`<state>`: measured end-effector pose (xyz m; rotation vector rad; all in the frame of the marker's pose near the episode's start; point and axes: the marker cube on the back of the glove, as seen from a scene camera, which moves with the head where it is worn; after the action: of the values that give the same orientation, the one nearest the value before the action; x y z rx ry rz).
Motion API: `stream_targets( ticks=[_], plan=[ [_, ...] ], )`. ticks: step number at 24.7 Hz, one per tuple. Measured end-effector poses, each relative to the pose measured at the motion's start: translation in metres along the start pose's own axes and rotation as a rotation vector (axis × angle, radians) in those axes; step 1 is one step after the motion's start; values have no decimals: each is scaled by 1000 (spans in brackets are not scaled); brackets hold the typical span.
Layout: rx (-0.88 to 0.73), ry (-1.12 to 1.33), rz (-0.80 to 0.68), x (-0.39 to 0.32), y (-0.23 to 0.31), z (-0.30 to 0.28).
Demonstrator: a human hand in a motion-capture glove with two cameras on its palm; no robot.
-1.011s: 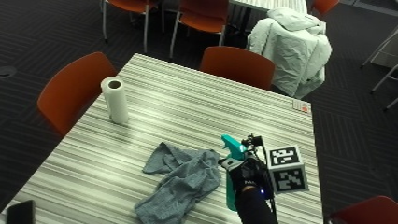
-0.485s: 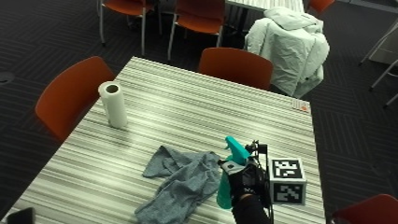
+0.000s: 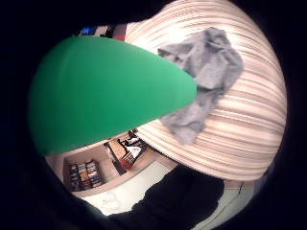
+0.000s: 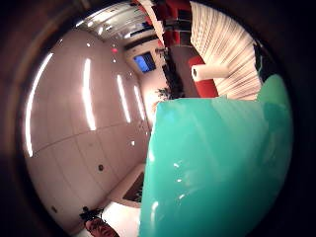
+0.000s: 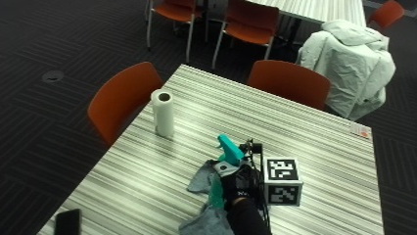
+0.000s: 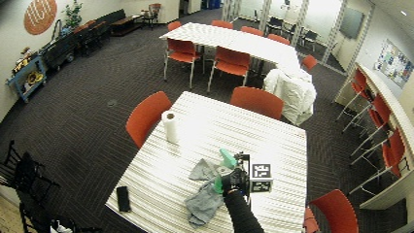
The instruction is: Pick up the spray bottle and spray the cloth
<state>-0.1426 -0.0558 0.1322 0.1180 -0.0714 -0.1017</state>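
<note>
1. The table is a long rectangular slab with a surface of fine pale and dark stripes running across its width; it carries everything else named here.
2. A white jacket, soft and puffy, is draped over the back of a chair at the table's far end.
3. Orange chairs with smooth moulded seats stand round the table: one at the side near the paper roll, another at the far end.
4. The cloth is a grey, crumpled rag lying in loose folds on the striped top at the near side of the table, partly hidden behind the bottle and hand in the outside view; the little finger side palm view shows it spread unevenly with a ragged outline.
5. The spray bottle is glossy teal-green plastic with a rounded body and an angular trigger head; it is lifted off the table, upright, directly over the cloth.
6. The right hand, in its black glove, has its fingers curled round the bottle's neck and body, holding it up.
7. A paper towel roll, a white upright cylinder, stands on the table near the side chair, well apart from the cloth.
8. A flat black phone lies at the table's near corner.
</note>
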Motion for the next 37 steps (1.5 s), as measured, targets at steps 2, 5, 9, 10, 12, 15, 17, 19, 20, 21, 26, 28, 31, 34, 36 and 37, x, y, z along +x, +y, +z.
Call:
stream_targets(
  ticks=[2, 5, 9, 10, 12, 15, 17, 19, 20, 21, 26, 28, 31, 34, 36, 37],
  plan=[
    [-20, -14, -8, -7, 2, 12],
    [-63, -38, -23, -15, 2, 32],
    [-96, -45, -60, -21, -6, 53],
    [-101, -42, -68, -22, -7, 56],
    [-107, -34, -79, -21, -8, 60],
    [-104, -20, -80, -8, -5, 60],
    [-95, -14, -82, 6, -2, 58],
    [-82, -9, -88, 21, 0, 56],
    [-73, -4, -90, 28, 1, 55],
    [-64, 2, -91, 35, 2, 54],
    [-47, 41, -95, 54, 4, 51],
    [-45, 51, -103, 52, 3, 51],
    [-51, 58, -116, 46, 4, 54],
    [-55, 59, -115, 46, 5, 57],
    [-56, 66, -117, 49, 3, 58],
    [-60, 69, -118, 50, 3, 58]
  ],
)
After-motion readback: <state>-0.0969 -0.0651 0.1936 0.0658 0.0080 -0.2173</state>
